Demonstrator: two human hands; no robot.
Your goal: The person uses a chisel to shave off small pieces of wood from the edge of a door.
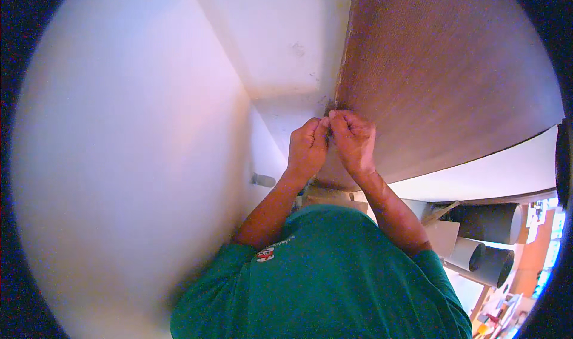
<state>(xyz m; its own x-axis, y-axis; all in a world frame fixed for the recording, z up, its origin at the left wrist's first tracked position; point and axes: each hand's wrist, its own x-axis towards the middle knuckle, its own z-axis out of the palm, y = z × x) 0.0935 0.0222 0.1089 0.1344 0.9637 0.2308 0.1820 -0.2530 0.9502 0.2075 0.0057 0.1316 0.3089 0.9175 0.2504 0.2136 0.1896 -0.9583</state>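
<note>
The left hand [307, 145] and the right hand [356, 141] come together just in front of the person, fingers curled inward and thumb tips almost meeting; whether anything small is pinched between them, I cannot tell. They are at the lower end of the near edge of a brown panel [453, 82], which spreads up and away to the right. The panel is broad and flat, its reddish-brown face streaked with fine wood-like grain, and its edge looks rough and paler, with dark smudges close to the fingertips. Beside it runs a white, smooth panel [280, 34] marked by faint grey scuffs. A plain pale wall [131, 136] fills the left side. The person wears a green, soft fabric shirt [334, 273]. At lower right lie dark cylinders [492, 222] with rounded ends, and a lighter tube [462, 253].
</note>
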